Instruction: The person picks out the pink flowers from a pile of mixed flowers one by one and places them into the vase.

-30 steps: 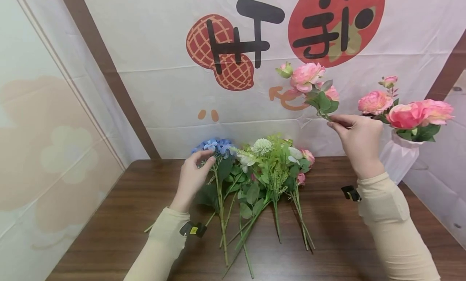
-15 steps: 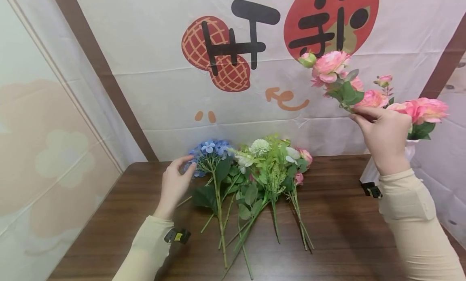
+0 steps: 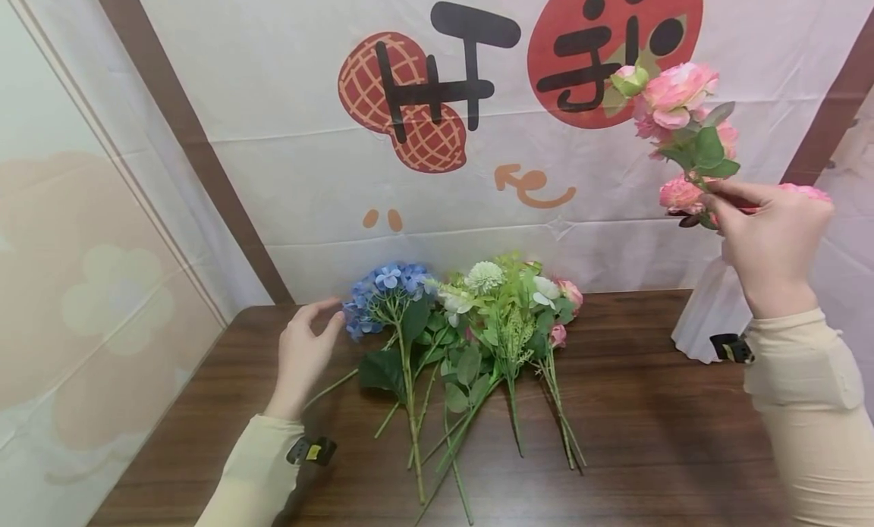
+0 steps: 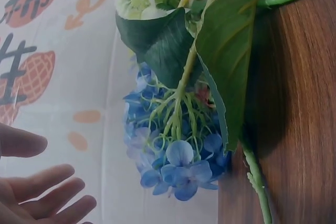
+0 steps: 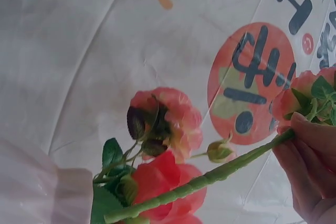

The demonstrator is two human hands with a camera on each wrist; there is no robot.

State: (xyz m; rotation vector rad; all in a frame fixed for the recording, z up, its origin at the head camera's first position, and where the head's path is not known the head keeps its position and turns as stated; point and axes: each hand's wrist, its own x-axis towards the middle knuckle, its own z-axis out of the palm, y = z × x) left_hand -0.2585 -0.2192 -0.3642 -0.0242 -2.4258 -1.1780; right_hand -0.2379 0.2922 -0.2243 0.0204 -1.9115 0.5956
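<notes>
Clearly, the head view has the right hand (image 3: 774,246) at 3 o'clock, thumb and fingers pinching the stem of a pink spray (image 3: 679,95) whose blooms stand at 2 o'clock. That hand hides most of the vase flowers (image 3: 679,195) and the mouth of the white vase (image 3: 710,315). At 8 o'clock the left hand (image 3: 303,356) holds nothing, its thumb and fingers spread loosely beside a blue hydrangea (image 3: 389,284), which lies with a pile (image 3: 505,315) of overlapping, hard-to-separate stems on the table (image 3: 635,413).

In the left wrist view, that hand is cut off at 8 o'clock, its fingers apart from the petals; leaves cover part of the bloom.

In the right wrist view, the gripping hand is at 4 o'clock. The spray's blooms run off the edge; its stem slants towards 7 o'clock across the vase flowers, contact unclear. The vase is cropped at 8 o'clock.

Compared with half a second ago, hand and spray have shifted towards 3 o'clock, and the left hand has drawn further from the hydrangea.
</notes>
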